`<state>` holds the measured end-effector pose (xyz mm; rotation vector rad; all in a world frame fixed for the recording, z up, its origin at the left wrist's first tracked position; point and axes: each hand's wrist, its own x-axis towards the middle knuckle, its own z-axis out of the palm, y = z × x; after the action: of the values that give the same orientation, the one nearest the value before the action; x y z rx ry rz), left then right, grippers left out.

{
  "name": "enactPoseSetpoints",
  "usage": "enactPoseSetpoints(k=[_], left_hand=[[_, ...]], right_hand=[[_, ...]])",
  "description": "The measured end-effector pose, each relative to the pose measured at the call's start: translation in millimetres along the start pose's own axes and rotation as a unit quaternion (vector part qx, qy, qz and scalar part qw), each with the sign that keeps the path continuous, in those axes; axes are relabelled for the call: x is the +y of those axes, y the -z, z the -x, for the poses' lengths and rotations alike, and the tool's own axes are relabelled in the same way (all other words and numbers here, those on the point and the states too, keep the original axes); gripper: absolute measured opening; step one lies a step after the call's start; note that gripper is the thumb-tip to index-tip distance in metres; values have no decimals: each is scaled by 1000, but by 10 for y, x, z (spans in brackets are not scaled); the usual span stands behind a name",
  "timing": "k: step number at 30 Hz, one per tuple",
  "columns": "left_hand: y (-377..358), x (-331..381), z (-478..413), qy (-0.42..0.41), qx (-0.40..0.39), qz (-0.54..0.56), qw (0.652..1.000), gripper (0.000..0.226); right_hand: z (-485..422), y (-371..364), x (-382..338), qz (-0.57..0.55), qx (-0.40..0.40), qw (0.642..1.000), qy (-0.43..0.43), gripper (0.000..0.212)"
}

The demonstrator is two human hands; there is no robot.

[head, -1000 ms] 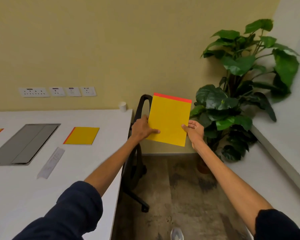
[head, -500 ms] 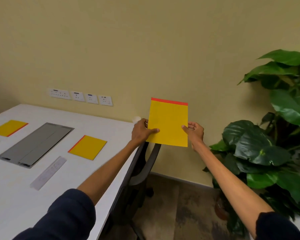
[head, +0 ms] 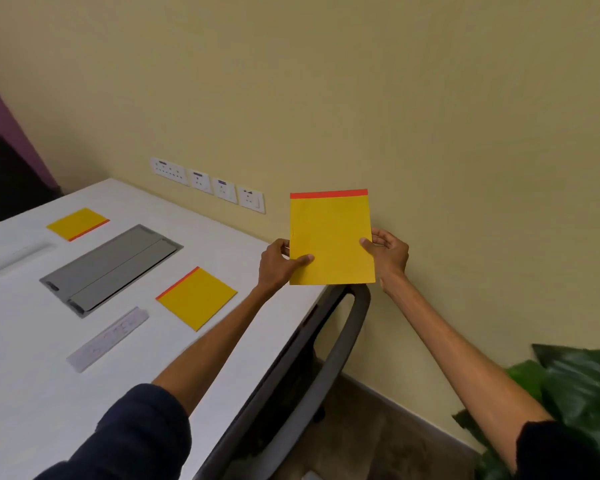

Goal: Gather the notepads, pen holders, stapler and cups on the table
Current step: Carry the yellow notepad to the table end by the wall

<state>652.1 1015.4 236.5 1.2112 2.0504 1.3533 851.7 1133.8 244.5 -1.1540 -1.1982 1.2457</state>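
Notepad (head: 331,237) upright — left hand (head: 278,265), right hand (head: 388,254) pinching its edges.

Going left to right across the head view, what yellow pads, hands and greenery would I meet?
On the table: far notepad → nearer notepad → then left hand → held notepad → right hand → plant.

Three yellow notepads (head: 331,239) with red-orange edge strips; white table (head: 32,358); grey hatch (head: 111,268) at ten o'clock; beige wall (head: 326,81); navy sleeves (head: 129,441).
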Motion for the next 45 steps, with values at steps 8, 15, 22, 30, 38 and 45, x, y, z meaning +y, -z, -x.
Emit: enactPoseSetpoints(k=[8, 15, 22, 30, 38, 45], left_hand=[[232, -352, -813, 38, 58, -25, 997, 83], [484, -915, -927, 113, 102, -16, 988, 64], [586, -1571, -916, 245, 120, 8, 962, 46], [173, -2106, -1018, 375, 176, 26, 910, 50], [-268, -2526, -1308, 449, 173, -3, 877, 48], [-478, -2786, -1720, 463, 194, -6, 865, 52]], right_hand=[[-768, -844, 54, 38, -95, 994, 25, 42], [-1044, -1568, 392, 113, -186, 976, 10, 39], [-1188, -2250, 991, 195, -289, 937, 6, 33], [-1545, -2776, 1726, 284, -372, 884, 2, 29], [-1907, -2999, 2276, 429, -509, 746, 27, 64], [-2154, -3248, 2518, 503, -525, 682, 74, 87]])
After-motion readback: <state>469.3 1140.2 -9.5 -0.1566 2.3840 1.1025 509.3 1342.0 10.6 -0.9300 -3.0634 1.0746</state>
